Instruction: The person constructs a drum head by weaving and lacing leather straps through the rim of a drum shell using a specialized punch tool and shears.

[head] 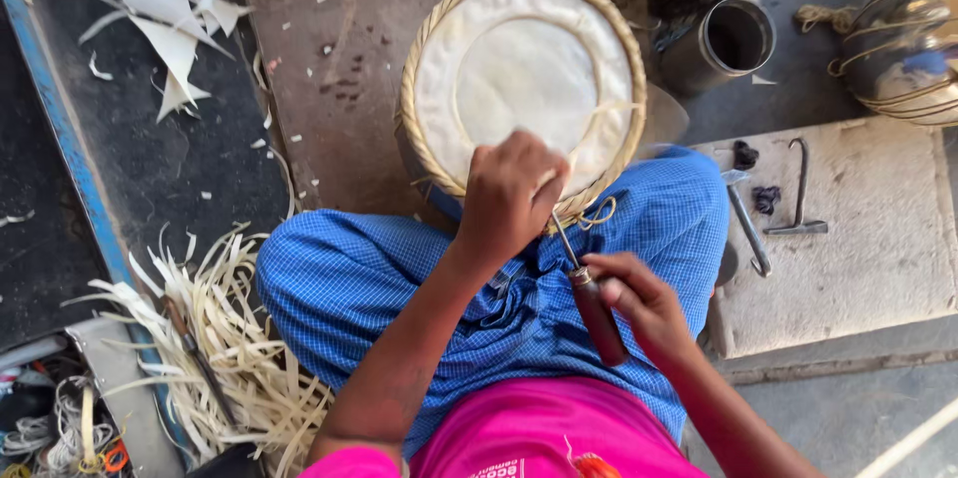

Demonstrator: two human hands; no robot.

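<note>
Pale cane strips (pixel 235 338) lie heaped left; a metal cylinder (pixel 733 37) and hooked tool (pixel 801 201) sit right.

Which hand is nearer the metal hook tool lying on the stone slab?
Right. The right hand, gripping the wooden-handled awl, is just left of the hook tool; the left hand is farther away, on the basket rim.

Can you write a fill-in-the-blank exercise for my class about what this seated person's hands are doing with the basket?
1. The right hand holds an awl by its dark ____ handle.
2. The left hand grips the ____ of the round woven basket.
3. Loose pale strips lie heaped beside the person's ____ knee.
4. The person's lap is covered by ____ checked cloth.

Missing words: wooden; rim; left; blue
</note>
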